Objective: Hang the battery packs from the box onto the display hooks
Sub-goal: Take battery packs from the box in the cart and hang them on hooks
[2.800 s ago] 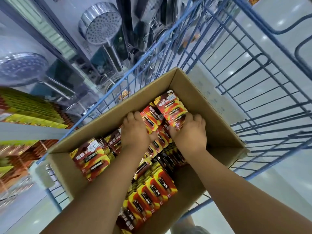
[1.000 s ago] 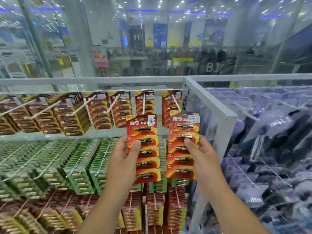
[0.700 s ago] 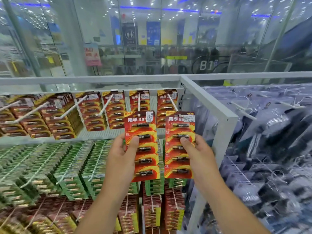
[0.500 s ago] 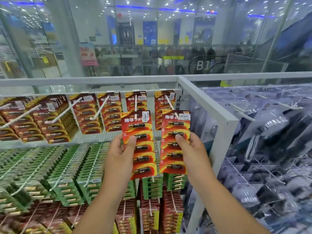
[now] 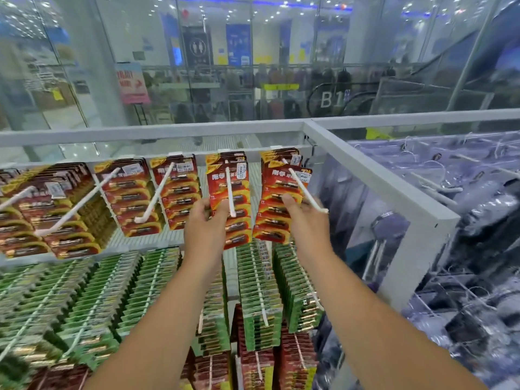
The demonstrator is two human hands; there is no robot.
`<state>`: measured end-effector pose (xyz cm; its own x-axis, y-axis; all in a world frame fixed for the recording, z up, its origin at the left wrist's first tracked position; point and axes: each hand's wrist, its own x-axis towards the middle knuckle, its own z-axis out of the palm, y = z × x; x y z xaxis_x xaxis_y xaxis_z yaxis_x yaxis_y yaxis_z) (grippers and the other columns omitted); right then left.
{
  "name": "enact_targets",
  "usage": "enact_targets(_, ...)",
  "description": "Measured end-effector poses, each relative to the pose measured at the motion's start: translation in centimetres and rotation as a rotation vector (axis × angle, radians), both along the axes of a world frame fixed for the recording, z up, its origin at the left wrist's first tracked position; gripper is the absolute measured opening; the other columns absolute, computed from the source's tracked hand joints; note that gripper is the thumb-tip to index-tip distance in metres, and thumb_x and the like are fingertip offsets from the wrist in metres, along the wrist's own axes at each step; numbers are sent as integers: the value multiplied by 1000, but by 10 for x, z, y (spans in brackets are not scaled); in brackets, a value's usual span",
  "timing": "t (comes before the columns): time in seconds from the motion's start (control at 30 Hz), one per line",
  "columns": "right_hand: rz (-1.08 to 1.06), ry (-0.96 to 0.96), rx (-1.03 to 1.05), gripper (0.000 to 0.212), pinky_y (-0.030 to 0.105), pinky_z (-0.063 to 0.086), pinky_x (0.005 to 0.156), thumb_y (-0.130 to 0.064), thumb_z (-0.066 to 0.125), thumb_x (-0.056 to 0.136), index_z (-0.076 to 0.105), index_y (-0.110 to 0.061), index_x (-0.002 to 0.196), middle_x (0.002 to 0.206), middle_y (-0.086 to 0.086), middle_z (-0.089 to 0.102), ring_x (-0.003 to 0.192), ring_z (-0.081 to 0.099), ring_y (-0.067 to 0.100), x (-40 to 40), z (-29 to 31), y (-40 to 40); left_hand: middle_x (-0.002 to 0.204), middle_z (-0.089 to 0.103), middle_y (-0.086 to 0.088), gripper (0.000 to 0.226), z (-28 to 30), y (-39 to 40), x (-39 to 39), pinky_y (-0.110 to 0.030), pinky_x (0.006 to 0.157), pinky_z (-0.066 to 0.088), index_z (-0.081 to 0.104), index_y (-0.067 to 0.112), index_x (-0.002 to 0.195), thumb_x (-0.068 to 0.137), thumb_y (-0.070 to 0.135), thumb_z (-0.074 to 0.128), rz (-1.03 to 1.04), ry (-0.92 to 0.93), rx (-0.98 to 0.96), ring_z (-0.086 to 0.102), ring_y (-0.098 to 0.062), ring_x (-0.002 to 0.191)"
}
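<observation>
The left hand (image 5: 204, 223) grips a red pack (image 5: 229, 201) by its lower left edge, thumb across the front and fingers behind, and the right hand (image 5: 305, 218) pinches a second red pack (image 5: 281, 201) the same way from its lower right. Holding each low leaves the top, where the hang hole should be, free to take a hook. Both packs are raised upright and face on to the top row of the rack, each lined up with a white hook: the left hook (image 5: 230, 192) runs down across the front of the left pack, its tip just beside the thumb, which suggests that pack is threaded on or very nearly so; the right hook (image 5: 306, 190) slants out past the right pack, with its tip just beyond the right fingers. Whether either hole is truly over its hook cannot be told. Behind each held pack hang more packs (image 5: 174, 190) of the same kind, and further ones fill the hooks left of the left hand. Each pack is a tall card, red with yellow curved bands, carrying a column of batteries under blisters, with a white price sticker at its upper right. Green packs (image 5: 259, 291) hang below both hands.
</observation>
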<state>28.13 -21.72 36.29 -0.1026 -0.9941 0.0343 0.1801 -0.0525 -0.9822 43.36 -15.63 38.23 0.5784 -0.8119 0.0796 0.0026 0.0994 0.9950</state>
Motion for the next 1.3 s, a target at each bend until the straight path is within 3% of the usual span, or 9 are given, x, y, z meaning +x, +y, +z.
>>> enact_targets(0.13, -26, 6, -14, 26, 48, 65, 82, -31, 72, 98, 67, -22, 122, 109, 5, 78, 93, 79, 21, 10, -2, -30, 93, 66, 14, 17, -4, -27, 10, -7, 46, 44, 60, 21, 118, 105, 31, 62, 33, -92, 18, 63, 13, 59)
enact_targets(0.23, -75, 37, 11, 24, 49, 66, 79, -33, 72, 98, 67, -22, 118, 105, 3, 78, 89, 79, 20, 13, 0, -44, 102, 69, 8, 10, -9, -40, 17, -20, 63, 54, 55, 32, 104, 104, 35, 64, 47, -128, 12, 65, 4, 75)
enact_targets(0.4, -131, 66, -8, 28, 39, 65, 78, -36, 74, 97, 64, -22, 118, 109, 3, 76, 93, 76, 17, 13, -2, -50, 99, 58, 15, 30, -18, -47, 24, -26, 72, 49, 55, 22, 117, 98, 40, 70, 91, -202, 11, 60, -8, 90)
enact_targets(0.57, -222, 175, -5, 65, 47, 60, 94, -66, 74, 73, 58, -29, 125, 127, 2, 62, 110, 67, 19, 10, -7, -37, 124, 58, 1, 46, -29, -34, 29, -23, 84, 45, 52, 19, 129, 95, 41, 75, 86, -272, 44, 59, -18, 113)
enact_targets(0.67, -214, 269, 6, 58, 33, 45, 99, -46, 74, 91, 50, -21, 139, 132, -3, 47, 119, 53, 15, 5, -10, -3, 132, 53, 3, 55, -34, -3, 23, -31, 96, 45, 46, 19, 139, 95, 39, 74, 18, -320, 68, 53, -15, 118)
enact_targets(0.8, -76, 287, 24, 43, 25, 37, 98, -40, 71, 97, 50, -28, 133, 137, -7, 51, 127, 51, 11, -1, -30, 56, 130, 57, 12, 55, -46, 52, 11, -29, 96, 48, 47, 29, 142, 95, 42, 73, -131, -377, 116, 57, -9, 119)
enact_targets(1.13, 60, 383, 278, 41, 25, 50, 101, -50, 70, 90, 57, -38, 128, 125, -19, 64, 117, 61, -3, -99, -143, 238, 123, 55, 29, 43, -122, 152, -61, -14, 83, 47, 48, 41, 133, 95, 38, 70, -414, -188, 258, 56, 22, 100)
enact_targets(1.2, 23, 414, 339, 43, 28, 53, 102, -49, 72, 90, 59, -35, 130, 124, -18, 66, 116, 62, -3, -136, -162, 260, 126, 58, 25, 39, -141, 160, -87, -11, 81, 46, 50, 45, 126, 94, 38, 71, -481, -184, 285, 59, 16, 105)
enact_targets(1.3, -59, 463, 411, 40, 15, 51, 95, -43, 70, 93, 59, -32, 130, 125, -16, 64, 115, 62, -5, -193, -183, 283, 123, 61, 20, 34, -168, 168, -132, -13, 81, 50, 51, 52, 113, 93, 37, 74, -575, -177, 333, 62, 8, 106)
